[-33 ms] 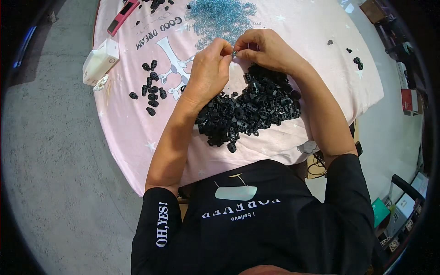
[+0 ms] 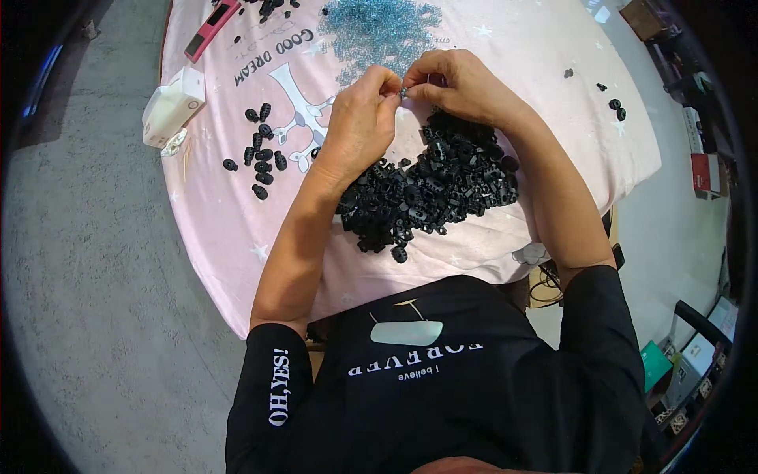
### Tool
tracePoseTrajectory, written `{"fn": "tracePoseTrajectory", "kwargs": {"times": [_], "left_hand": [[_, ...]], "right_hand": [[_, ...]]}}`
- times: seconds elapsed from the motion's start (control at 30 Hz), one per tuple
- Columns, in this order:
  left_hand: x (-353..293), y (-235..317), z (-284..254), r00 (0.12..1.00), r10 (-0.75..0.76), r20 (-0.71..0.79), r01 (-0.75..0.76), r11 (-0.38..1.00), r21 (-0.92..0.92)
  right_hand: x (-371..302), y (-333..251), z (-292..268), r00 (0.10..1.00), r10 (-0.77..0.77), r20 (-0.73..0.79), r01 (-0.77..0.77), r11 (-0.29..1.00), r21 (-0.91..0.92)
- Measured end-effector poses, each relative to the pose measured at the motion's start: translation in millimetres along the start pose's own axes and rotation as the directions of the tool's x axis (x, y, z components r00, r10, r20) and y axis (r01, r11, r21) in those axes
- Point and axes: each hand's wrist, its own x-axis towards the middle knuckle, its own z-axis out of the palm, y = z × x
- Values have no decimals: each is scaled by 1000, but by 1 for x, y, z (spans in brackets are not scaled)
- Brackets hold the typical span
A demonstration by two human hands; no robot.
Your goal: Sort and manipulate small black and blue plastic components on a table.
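Note:
Over the far side of the black pile, my left hand (image 2: 362, 122) and my right hand (image 2: 466, 88) meet fingertip to fingertip. Both are closed in a pinch on a small silvery piece (image 2: 403, 92), possibly a spring; its shape is mostly hidden by the fingers. Just beyond them spreads a heap of tiny bluish-silver pieces (image 2: 379, 31) that look like coil springs. Between my forearms lies a large pile of small black plastic parts (image 2: 418, 193). Left of my left wrist, several black oval pieces like cord locks (image 2: 263, 154) form a loose group.
A pink cloth with printed figures covers the table (image 2: 213, 229). Along its left edge sit a white tissue box (image 2: 178, 103) and a pink-and-black device (image 2: 212, 30). More black pieces (image 2: 272, 8) lie at the far left, and a few black pieces (image 2: 615, 104) at the right.

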Motion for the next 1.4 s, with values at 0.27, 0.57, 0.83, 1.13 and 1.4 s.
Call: {"fn": "tracePoseTrajectory", "kwargs": {"times": [0.27, 0.57, 0.83, 1.13, 1.4], "left_hand": [[1, 4, -2, 997, -35, -68, 31, 998, -57], [0, 3, 1, 995, 32, -93, -35, 999, -28], [0, 4, -1, 989, -145, -37, 134, 967, -218], [0, 6, -2, 990, -11, -143, -10, 989, -146], [0, 9, -1, 966, 165, -200, -163, 986, 28]], "right_hand": [[2, -3, -1, 1000, -15, 4, 16, 999, -47], [1, -8, 0, 1000, 16, -3, -16, 1000, -1], [3, 4, 4, 993, 83, 84, -102, 962, 252], [2, -3, -4, 979, 122, 160, -199, 710, 675], [3, -6, -3, 975, 140, 174, -219, 744, 631]]}}
